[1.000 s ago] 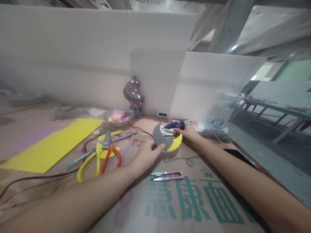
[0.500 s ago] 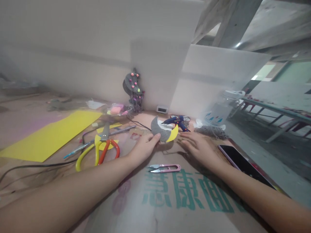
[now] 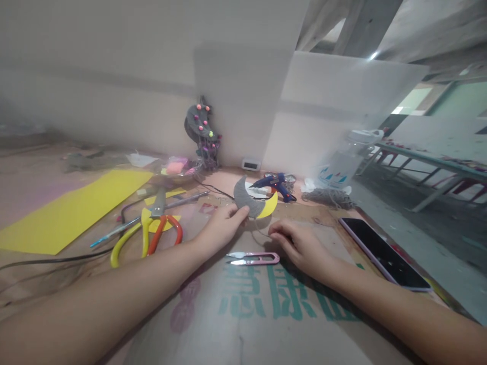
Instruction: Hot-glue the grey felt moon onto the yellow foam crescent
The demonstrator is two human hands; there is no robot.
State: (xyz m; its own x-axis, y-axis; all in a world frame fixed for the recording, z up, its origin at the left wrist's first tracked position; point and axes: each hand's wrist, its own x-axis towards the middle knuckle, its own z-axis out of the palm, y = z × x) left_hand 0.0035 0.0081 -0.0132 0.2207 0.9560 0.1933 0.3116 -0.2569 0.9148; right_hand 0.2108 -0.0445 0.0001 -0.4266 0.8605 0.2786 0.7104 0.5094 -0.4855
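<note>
Between thumb and fingers, my left hand (image 3: 228, 222) grips a crescent moon cutout (image 3: 247, 202), mostly wrapped in grey yarn with its right tip bare yellow. A loose grey strand (image 3: 261, 230) runs from the crescent's lower edge to my right hand (image 3: 300, 246), whose thumb and fingertips pinch it. Just behind the crescent lies a blue glue gun (image 3: 274, 182) with its nozzle pointing left. Pink-handled thread snips (image 3: 258, 258) rest on the board in front of my hands. To the left are scissors (image 3: 148, 230) with one yellow and one red handle.
A yellow sheet (image 3: 79, 210) spreads across the left side. At the back, a decorated grey crescent (image 3: 200, 121) leans against the wall near a small digital display (image 3: 251, 163). A phone (image 3: 384, 251), grey yarn (image 3: 329, 197) and a clear plastic jug (image 3: 342, 162) are on the right.
My right hand let go of the glue gun, which now lies on the table, and came nearer to pinch the loose yarn. My left hand still holds the crescent.
</note>
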